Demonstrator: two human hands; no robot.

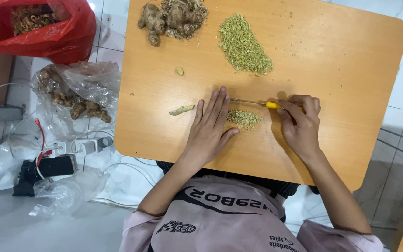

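Note:
My right hand (pixel 300 122) grips the yellow handle of a small knife (pixel 272 105), whose thin blade lies edge-on across the wooden board toward my left hand. My left hand (pixel 210 126) rests flat on the blade's tip, fingers spread and pointing away from me. A small heap of finely chopped ginger (pixel 243 118) lies just below the blade, between my hands. A peeled ginger sliver (pixel 182 110) sits left of my left hand.
A bigger mound of chopped ginger (pixel 245 45) and whole ginger roots (pixel 171 18) lie at the far side of the wooden table (pixel 346 60). On the floor at left: a red bag (pixel 57 32), a clear bag of ginger (pixel 80 93), a power strip with cables (pixel 78 147).

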